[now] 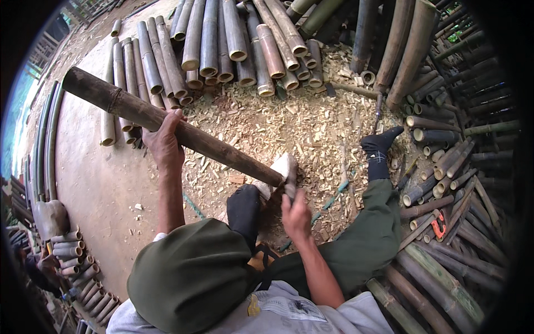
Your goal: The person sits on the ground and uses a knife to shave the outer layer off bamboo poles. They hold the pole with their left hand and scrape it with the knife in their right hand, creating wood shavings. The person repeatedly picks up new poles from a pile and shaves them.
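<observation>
My left hand (166, 139) is wrapped round a thick brown bamboo pole (222, 155), which slants from the upper left down toward the middle. At its lower end my right hand (297, 216) closes on a short grey-brown tool (290, 185), blade-like but blurred, so its exact kind is unclear. The tool touches or nearly touches the pole's end; I cannot tell which. A pale chopped block (282, 166) lies beneath that end. Just left of the tool is my dark-socked foot (243, 209), and my other foot (381, 142) stretches out to the right.
Wood chips (300, 131) cover the ground ahead. Cut bamboo lengths (208, 44) lie stacked at the far side, with more piles (445, 167) on the right and left. An orange-handled saw (438, 225) rests on the right pile. A green cord (328, 203) crosses the chips.
</observation>
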### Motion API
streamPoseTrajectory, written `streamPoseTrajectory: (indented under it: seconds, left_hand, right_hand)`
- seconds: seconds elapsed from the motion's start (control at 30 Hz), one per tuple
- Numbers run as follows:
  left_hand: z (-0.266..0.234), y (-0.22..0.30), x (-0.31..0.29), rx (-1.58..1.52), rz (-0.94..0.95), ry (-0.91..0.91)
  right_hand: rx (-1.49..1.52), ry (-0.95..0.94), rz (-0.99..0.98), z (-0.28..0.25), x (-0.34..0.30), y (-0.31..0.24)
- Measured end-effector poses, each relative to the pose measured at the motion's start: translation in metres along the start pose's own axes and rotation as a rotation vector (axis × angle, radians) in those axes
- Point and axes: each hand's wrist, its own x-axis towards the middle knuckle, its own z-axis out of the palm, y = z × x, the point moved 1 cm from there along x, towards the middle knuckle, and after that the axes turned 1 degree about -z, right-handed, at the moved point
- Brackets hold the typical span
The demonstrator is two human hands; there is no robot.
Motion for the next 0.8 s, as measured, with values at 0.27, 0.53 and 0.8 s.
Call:
streamPoseTrajectory:
  seconds: [0.27, 0.53, 0.8]
  left_hand:
    - [-0.011, 0.014, -0.001, -0.130, -0.043, -0.251]
    - [0.004, 0.020, -0.009, -0.047, -0.037, -0.040]
    - [-0.011, 0.021, -0.001, 0.006, 0.003, 0.102]
  right_hand:
    - [-0.036, -0.100, -0.011, -0.039, 0.014, -0.050]
    - [-0.258, -0.219, 0.144, 0.002, 0.018, 0.030]
    - [0.113, 0.107, -0.160, -0.036, -0.002, -0.055]
